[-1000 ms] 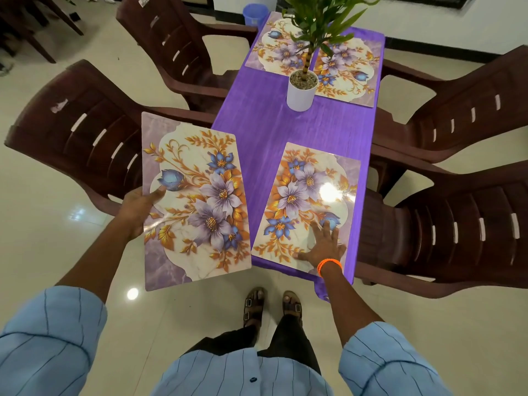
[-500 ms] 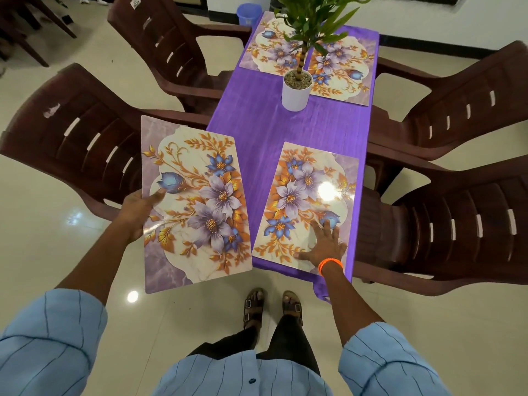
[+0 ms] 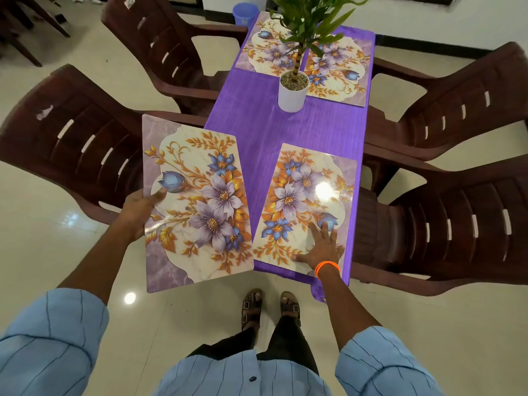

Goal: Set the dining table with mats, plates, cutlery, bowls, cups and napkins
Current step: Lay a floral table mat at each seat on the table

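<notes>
Mat (image 3: pixel 197 204) gripped left; right hand (image 3: pixel 321 247) seemingly flat.

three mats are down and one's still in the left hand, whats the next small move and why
Probably slide the held mat rightward and lay it on the bare purple table beside the near mat. The left hand holds it out past the table's left edge, and the right hand presses the near mat flat.

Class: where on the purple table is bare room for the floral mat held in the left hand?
Bare purple tablecloth lies left of the near-right floral mat, below the white plant pot. The far end is crowded with two mats.
</notes>
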